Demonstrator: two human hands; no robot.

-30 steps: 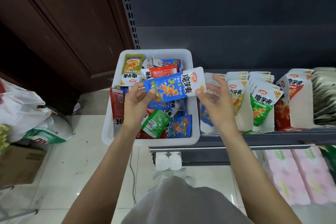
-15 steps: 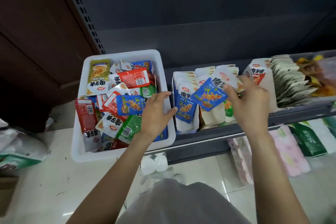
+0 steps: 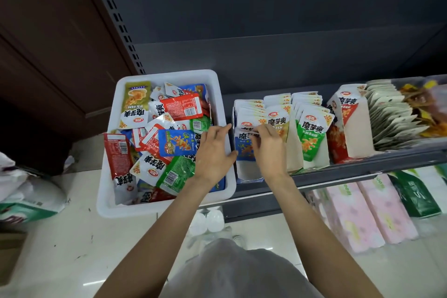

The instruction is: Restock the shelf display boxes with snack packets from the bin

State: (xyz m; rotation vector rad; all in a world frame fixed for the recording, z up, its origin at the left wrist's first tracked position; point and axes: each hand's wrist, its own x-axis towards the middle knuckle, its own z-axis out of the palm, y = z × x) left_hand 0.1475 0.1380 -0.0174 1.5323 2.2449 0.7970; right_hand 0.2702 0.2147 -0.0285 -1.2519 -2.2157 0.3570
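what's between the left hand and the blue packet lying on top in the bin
Nothing visible. The left hand hovers open over the bin, and the blue packet lies uncovered on top of the pile just beside its fingers.

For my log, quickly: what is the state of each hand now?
Left hand: open, holding nothing, over the bin.
Right hand: pinching a blue packet at the leftmost display box.
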